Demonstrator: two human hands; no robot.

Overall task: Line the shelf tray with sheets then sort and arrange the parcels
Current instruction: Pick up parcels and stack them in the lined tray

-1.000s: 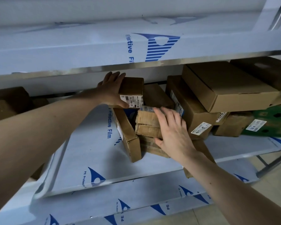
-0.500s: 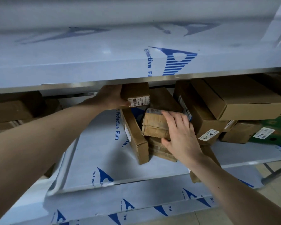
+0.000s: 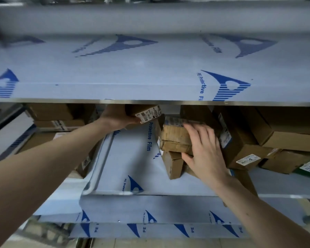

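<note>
A person reaches both bare arms into a metal shelf lined with pale blue sheets (image 3: 132, 154) printed with dark blue logos. The tray (image 3: 98, 163) is lined, so the work looks to be at the sorting stage.

The left hand (image 3: 115, 119) is closed around the end of a small box (image 3: 143, 112), raised just under the shelf above; its fingers are hidden behind the box. The right hand (image 3: 202, 149) lies spread and flat against the side of two stacked parcels (image 3: 175, 138), thumb tucked under their lower edge. These rest on a leaning box (image 3: 174, 165) on the tray.

To the right, larger cartons (image 3: 284, 129) are piled against each other, touching the stack. More boxes (image 3: 48, 113) sit at far left.

The parcels appear to be stiff cardboard, likely light enough for one hand. The wrapped pair looks glossy and may slip, so a grip across opposite faces or beneath seems safest. The pile looks unsteady and could topple.

The upper shelf cuts off the box tops. Most label text is unreadable. Contents are unknown.
</note>
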